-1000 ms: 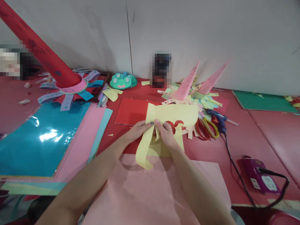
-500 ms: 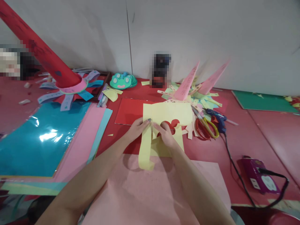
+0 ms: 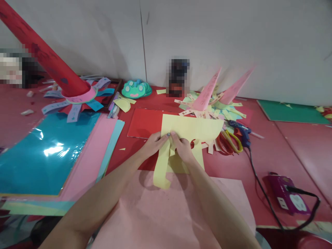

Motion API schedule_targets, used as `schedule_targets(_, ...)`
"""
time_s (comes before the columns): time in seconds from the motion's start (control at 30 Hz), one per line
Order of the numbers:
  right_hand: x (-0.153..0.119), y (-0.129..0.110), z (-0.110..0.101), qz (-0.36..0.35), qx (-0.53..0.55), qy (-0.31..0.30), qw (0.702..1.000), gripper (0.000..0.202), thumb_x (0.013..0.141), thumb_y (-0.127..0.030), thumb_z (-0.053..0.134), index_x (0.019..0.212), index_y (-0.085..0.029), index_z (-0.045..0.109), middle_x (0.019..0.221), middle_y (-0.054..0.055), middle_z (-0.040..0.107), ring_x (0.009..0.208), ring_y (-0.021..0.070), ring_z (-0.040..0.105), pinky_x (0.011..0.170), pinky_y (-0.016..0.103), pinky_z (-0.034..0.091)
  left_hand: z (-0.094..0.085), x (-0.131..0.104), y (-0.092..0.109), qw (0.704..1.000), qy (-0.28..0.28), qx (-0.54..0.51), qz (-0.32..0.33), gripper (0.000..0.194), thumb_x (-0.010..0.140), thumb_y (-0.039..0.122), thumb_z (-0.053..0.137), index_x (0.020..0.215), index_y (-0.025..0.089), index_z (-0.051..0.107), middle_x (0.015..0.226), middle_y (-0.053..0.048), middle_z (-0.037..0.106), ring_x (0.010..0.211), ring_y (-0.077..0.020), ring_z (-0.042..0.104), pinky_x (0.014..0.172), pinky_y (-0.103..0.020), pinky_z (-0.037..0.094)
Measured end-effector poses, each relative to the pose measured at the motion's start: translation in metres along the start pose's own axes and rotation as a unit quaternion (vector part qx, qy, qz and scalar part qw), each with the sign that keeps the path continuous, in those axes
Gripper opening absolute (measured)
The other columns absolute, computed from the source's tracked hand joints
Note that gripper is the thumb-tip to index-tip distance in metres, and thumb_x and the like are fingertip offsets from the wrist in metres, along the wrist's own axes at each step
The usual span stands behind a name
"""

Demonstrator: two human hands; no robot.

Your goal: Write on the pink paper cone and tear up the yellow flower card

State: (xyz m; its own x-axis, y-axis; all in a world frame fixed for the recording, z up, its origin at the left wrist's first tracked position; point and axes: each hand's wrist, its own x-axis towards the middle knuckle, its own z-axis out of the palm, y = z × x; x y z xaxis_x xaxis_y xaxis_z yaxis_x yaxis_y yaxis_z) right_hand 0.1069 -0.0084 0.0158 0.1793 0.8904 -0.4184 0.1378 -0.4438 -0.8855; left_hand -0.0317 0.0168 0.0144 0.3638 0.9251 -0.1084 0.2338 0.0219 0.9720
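My left hand (image 3: 155, 142) and my right hand (image 3: 183, 144) sit close together, both closed on a pale yellow sheet of paper (image 3: 194, 127). Their thumbs nearly meet near its left side. Below them a long strip of the sheet hangs down and curls at its lower end, parted from the rest by a slit. Behind my right hand another pale yellow piece of paper (image 3: 198, 159) lies on the table. Scissors with red and yellow handles (image 3: 229, 142) lie to the right, partly covered by the sheet.
A blue glue gun (image 3: 240, 131) has a black cord running to a purple power box (image 3: 286, 193). Pink paper cones (image 3: 207, 91) stand behind. Leftward are a large red paper cone (image 3: 49, 52), wrapped blue paper (image 3: 46, 155) and green frog cutouts (image 3: 135, 90). Pink paper (image 3: 178, 211) lies in front.
The sheet's upper part has spread out to the right and now covers the scissors' blades. Both hands have shifted slightly to the right, still holding the paper.
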Motion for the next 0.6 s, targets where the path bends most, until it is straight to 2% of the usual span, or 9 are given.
schedule_targets(0.13,0.001,0.003,0.000,0.029,-0.020,0.010,0.999,0.047,0.065,-0.063,0.057,0.060,-0.016,0.064,0.068,0.007,0.067,0.074,0.0192,0.062,0.068,0.027,0.046,-0.001,0.000,0.000,1.000,-0.005,-0.012,-0.016,0.045,0.078,0.057,0.046,0.081,0.015,0.059,0.077,-0.003,0.063,0.074,-0.0178,0.058,0.064,-0.026,0.046)
schedule_targets(0.27,0.001,0.006,0.001,0.015,-0.003,0.014,1.000,0.046,0.066,-0.062,0.056,0.073,-0.018,0.069,0.089,0.007,0.070,0.097,0.0211,0.061,0.085,0.027,0.044,-0.001,0.001,-0.001,0.998,-0.007,-0.052,-0.042,0.048,0.074,0.061,0.051,0.079,0.014,0.059,0.076,-0.004,0.064,0.072,-0.0173,0.059,0.063,-0.025,0.046)
schedule_targets(0.47,0.004,0.011,0.001,0.006,0.001,0.013,1.000,0.051,0.064,-0.066,0.057,0.072,-0.017,0.069,0.086,0.008,0.070,0.099,0.0230,0.061,0.087,0.028,0.044,-0.001,0.003,-0.003,0.988,-0.017,-0.138,-0.072,0.051,0.067,0.062,0.059,0.080,0.013,0.061,0.077,-0.006,0.066,0.071,-0.0183,0.062,0.064,-0.027,0.049)
schedule_targets(0.6,0.005,0.012,0.001,0.002,0.004,0.003,1.000,0.050,0.066,-0.065,0.056,0.072,-0.017,0.070,0.075,0.008,0.070,0.090,0.0217,0.064,0.083,0.029,0.046,0.000,0.003,-0.001,0.981,-0.016,-0.176,-0.083,0.049,0.065,0.060,0.063,0.081,0.014,0.063,0.077,-0.006,0.068,0.071,-0.0183,0.063,0.065,-0.028,0.050)
